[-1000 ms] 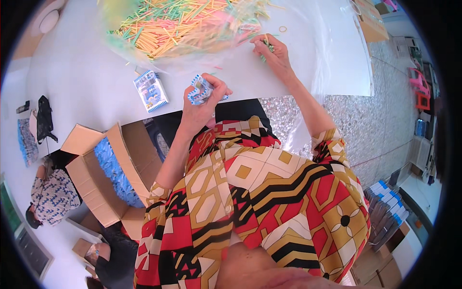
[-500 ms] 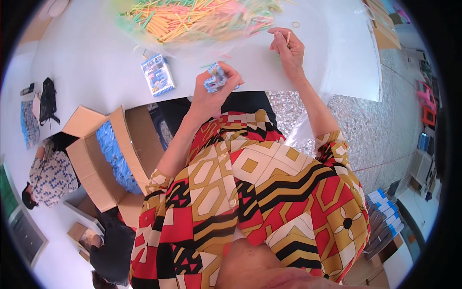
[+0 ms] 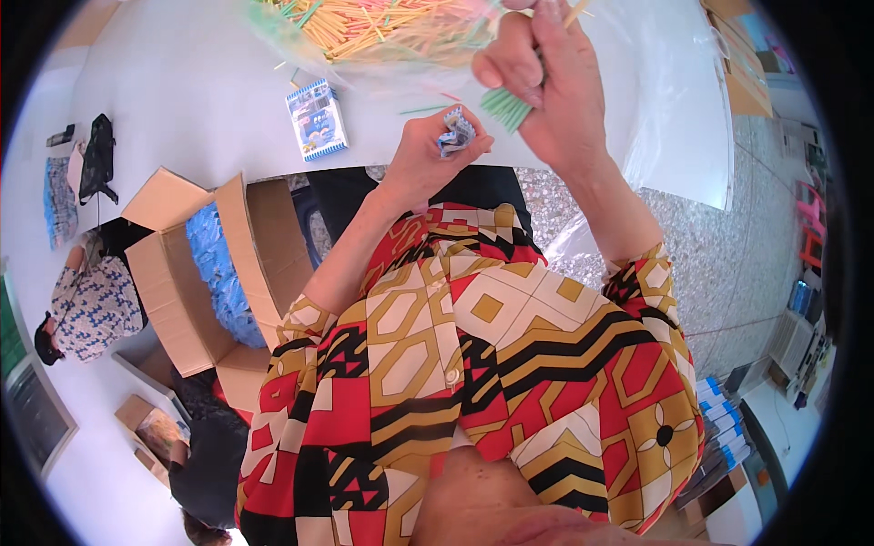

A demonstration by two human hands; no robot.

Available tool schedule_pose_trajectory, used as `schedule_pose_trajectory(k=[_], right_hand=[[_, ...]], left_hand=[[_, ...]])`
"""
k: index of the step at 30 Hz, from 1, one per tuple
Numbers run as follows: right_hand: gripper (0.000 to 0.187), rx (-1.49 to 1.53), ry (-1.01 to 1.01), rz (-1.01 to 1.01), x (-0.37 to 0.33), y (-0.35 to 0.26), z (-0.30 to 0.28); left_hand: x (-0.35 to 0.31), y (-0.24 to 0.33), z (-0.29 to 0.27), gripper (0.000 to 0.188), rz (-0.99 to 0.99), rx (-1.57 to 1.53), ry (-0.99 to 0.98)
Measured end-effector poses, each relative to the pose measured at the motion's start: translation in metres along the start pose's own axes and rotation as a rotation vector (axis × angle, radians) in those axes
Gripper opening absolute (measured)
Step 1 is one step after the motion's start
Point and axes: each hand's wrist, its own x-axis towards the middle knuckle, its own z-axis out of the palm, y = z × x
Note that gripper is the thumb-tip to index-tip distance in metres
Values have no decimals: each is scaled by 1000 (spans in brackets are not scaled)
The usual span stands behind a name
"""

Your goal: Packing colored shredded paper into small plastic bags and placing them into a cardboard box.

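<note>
Left hand (image 3: 421, 153): fingers closed around one blue-and-white pouch (image 3: 457, 133), near the worktop (image 3: 218, 100) front edge. Right hand (image 3: 569, 105): gripping one bundle of green sticks (image 3: 506, 109), ends jutting below the fingers, near the pouch but apart from it. One blue-and-white packet (image 3: 317, 121) lies left of the left hand. Multicoloured stick pile (image 3: 364, 29): cut off by top edge, uncountable. Bundle count: hidden by fingers. Pouch contents: cannot tell.
</note>
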Motion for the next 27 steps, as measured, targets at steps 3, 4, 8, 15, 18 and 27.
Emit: schedule_pose_trajectory(k=[3,4,8,15,18,27], right_hand=[[27,-260,288,176,-5,0,26],[27,-284,265,167,-4,2,28],[27,-417,206,111,-9,13,24],[28,-710,-72,-188,-16,25,0],[28,-768,-43,-174,-23,26,-2],[27,-791,-14,-227,-31,26,-2]], left_hand=[[-1,16,-1,14,-125,106,-32],[-1,19,-2,14,-182,119,-66],[-2,19,0,15,-104,67,-74],[-3,20,6,16,-114,25,19],[-2,18,7,15,-110,47,98],[-1,-1,17,10,-15,-148,224]])
